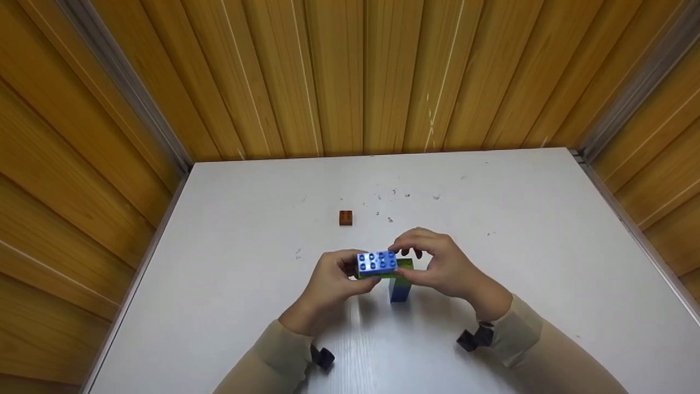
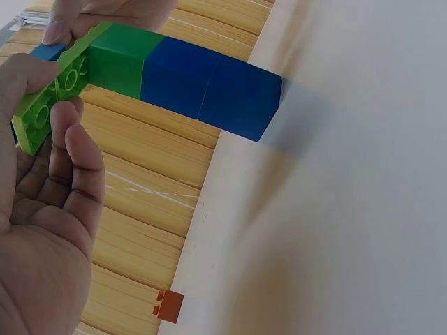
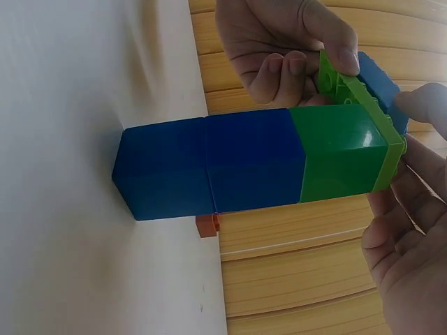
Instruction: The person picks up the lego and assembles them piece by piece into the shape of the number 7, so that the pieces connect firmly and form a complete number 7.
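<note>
Two dark blue bricks [image 3: 255,160] and a green brick [image 3: 339,153] form an upright tower on the white table. A lime-green plate [image 3: 390,157] caps the tower and juts out toward the left. On this overhanging part sits a lighter blue brick [image 1: 377,262] with two rows of studs. My left hand [image 1: 334,273] grips the left end of the plate, thumb in front, with the other fingers loosely curled beneath. With thumb and index finger, my right hand [image 1: 445,265] pinches the lighter blue brick at its right end. Its remaining fingers hang beside the plate.
A small orange-brown brick [image 1: 345,218] lies behind the tower on the white table [image 1: 246,219]. Dark specks mark the tabletop farther back. Wood-patterned panels [image 1: 339,76] enclose the back and sides. A black device [image 1: 322,358] is strapped at each wrist.
</note>
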### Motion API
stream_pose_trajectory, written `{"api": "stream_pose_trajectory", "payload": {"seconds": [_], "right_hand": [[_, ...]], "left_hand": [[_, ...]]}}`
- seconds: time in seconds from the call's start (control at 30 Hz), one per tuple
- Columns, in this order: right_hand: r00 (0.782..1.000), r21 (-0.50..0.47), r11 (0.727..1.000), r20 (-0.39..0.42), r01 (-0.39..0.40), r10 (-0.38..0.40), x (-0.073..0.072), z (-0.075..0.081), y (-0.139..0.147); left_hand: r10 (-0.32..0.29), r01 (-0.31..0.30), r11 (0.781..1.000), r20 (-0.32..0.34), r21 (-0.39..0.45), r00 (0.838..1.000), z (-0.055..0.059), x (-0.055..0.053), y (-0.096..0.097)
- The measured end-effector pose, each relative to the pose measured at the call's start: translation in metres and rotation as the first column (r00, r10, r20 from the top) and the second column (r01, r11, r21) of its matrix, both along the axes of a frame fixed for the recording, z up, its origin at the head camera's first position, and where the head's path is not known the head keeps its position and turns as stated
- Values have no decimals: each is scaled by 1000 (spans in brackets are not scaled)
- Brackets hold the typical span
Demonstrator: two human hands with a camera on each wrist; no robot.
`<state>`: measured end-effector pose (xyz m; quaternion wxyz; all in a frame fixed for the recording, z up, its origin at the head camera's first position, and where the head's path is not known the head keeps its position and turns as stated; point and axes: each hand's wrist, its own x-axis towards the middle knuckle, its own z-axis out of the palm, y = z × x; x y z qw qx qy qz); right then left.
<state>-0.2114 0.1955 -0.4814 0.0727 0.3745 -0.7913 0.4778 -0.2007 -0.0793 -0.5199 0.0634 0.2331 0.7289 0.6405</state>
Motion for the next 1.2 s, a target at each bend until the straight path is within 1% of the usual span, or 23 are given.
{"api": "stream_pose_trajectory", "payload": {"seconds": [0.2, 0.33, 0.43, 0.53, 0.63, 0.73, 0.83, 0.9, 1.0, 1.13, 1.2], "right_hand": [[1000, -15, 1000, 1, -16, 16, -1, -3, 1], [999, -30, 999, -2, -39, 39, 0, -3, 0], [999, -35, 998, -3, -50, 50, 0, -2, -1], [999, -25, 999, 1, -46, 46, -1, -2, -1], [999, -9, 999, 3, -43, 43, -1, -2, 0], [999, 6, 999, 4, -40, 40, -1, -2, 0], [1000, 22, 999, 4, -30, 30, -1, -2, 1], [1000, 31, 999, 0, -24, 24, -1, -2, 1], [1000, 40, 999, -2, -19, 19, -1, -1, 2], [1000, 40, 999, -8, -18, 18, 0, -1, 1], [999, 33, 999, -19, -25, 26, 0, -1, 1]], "left_hand": [[-3, 3, 1000, 35, 1, 999, 2, 0, 0], [-21, 20, 1000, 63, 18, 998, 3, -1, 0], [-42, 38, 999, 108, 35, 993, 4, -1, -2], [-60, 49, 997, 175, 64, 983, 5, -1, -4], [-81, 56, 993, 245, 107, 966, 8, -2, -5], [-91, 55, 990, 289, 129, 953, 12, -2, -5], [-87, 48, 991, 312, 128, 946, 16, -1, -5], [-82, 46, 992, 317, 122, 945, 18, 0, -5], [-88, 45, 990, 335, 134, 938, 21, 1, -5], [-97, 43, 986, 339, 164, 936, 22, 1, -5], [-105, 47, 983, 332, 178, 937, 22, 0, -5]]}}
